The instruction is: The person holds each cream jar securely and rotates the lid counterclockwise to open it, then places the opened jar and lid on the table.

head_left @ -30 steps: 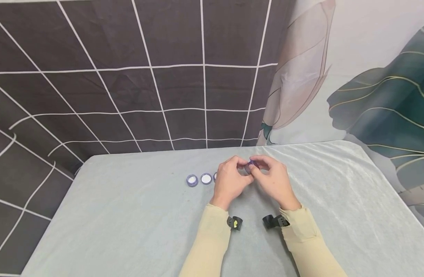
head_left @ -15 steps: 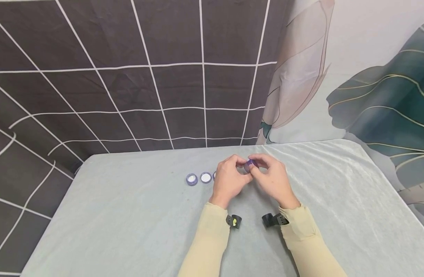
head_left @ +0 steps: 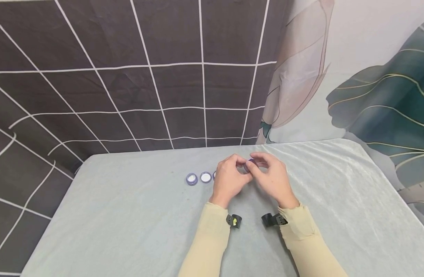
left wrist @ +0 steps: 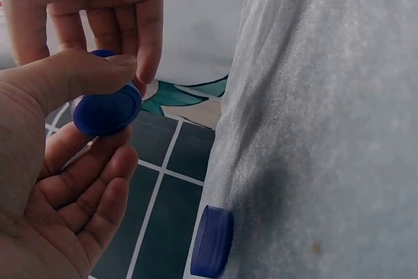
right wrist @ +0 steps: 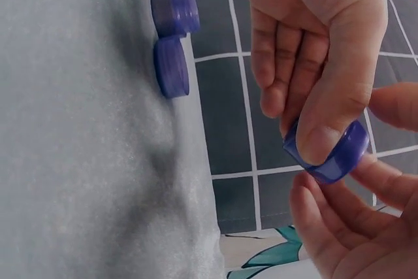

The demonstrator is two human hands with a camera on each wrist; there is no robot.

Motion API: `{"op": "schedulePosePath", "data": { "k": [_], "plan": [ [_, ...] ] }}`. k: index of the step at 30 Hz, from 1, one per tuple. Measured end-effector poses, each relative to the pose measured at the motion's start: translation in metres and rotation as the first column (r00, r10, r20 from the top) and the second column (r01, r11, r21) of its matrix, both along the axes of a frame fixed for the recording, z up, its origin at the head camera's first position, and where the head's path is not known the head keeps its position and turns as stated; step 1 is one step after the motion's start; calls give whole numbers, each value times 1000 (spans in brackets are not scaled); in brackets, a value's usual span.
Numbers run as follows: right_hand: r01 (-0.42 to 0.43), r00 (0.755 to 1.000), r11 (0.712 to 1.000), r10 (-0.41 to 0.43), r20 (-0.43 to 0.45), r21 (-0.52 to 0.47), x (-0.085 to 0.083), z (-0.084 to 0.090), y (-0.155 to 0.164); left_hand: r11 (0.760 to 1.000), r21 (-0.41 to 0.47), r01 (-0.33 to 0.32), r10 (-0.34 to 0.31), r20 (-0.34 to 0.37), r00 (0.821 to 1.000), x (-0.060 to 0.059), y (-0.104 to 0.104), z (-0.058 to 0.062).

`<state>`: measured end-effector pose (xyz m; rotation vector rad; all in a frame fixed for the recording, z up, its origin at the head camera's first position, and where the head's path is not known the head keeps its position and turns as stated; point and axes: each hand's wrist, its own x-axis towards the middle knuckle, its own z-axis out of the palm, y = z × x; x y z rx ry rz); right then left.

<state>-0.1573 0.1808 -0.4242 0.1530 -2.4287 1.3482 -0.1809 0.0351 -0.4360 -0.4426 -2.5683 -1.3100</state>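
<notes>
Both hands meet above the middle of the grey table (head_left: 128, 215) and share one small purple jar (head_left: 249, 164). My left hand (head_left: 240, 168) pinches it, thumb pressed on its dark blue face (left wrist: 106, 109). My right hand (head_left: 259, 164) curls its fingers round the jar's translucent rim (right wrist: 339, 156) from the other side. In the left wrist view the right hand's fingers (left wrist: 121, 17) hang just behind the jar. In the right wrist view the left thumb (right wrist: 330, 115) covers part of it.
Three small purple jars (head_left: 192, 179) (head_left: 206, 177) stand in a row just left of my left hand, the third half hidden behind it; they also show as jars (right wrist: 175, 11). One blue piece (left wrist: 212, 241) lies near the table's far edge. Patterned cloth hangs behind.
Both hands stay in the same spot holding the jar. The right hand's fingers have shifted slightly on it.
</notes>
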Motion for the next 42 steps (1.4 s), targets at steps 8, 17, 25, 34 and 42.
{"op": "schedulePosePath", "data": {
  "k": [8, 17, 25, 34, 42],
  "plan": [
    [85, 994, 995, -87, 64, 46, 1, 1, -6, 1000, -3, -13, 13, 4, 1000, 0, -1, 1],
    [153, 981, 985, -162, 107, 84, 1, 1, -9, 1000, 4, -7, 7, 6, 1000, 0, 0, 2],
    [173, 977, 981, -183, 111, 86, 0, 0, -9, 1000, -3, -6, 6, 10, 1000, -1, 1, 2],
    [158, 981, 985, -165, 99, 73, 0, -1, -8, 1000, 11, -1, 1, 19, 1000, -1, 1, 0],
    [137, 981, 988, -146, 124, 74, 0, -1, -6, 1000, 20, 9, -10, 14, 1000, 0, 0, -1]
  ]
}}
